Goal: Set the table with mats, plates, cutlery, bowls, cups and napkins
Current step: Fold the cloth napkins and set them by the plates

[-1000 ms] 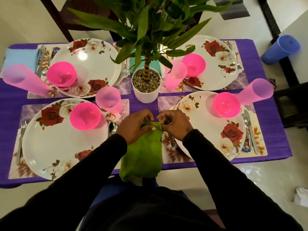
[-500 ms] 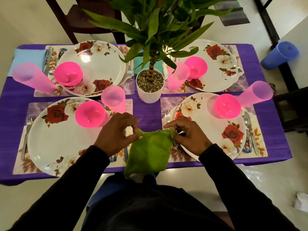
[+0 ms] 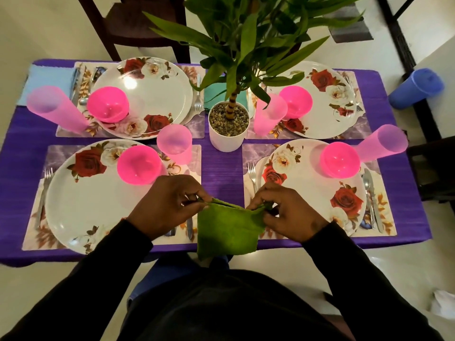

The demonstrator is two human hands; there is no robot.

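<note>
From my head camera, my left hand [image 3: 167, 205] and right hand [image 3: 288, 212] each pinch a top corner of the green napkin [image 3: 227, 230], which hangs over the table's [image 3: 221, 168] near edge. It hangs between two near plates [image 3: 98, 207], each holding a pink bowl [image 3: 139, 164].

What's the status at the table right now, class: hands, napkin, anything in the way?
Left hand and right hand pinch the green napkin by its top corners. Napkin hangs over the near table edge. Nothing in the way.
</note>
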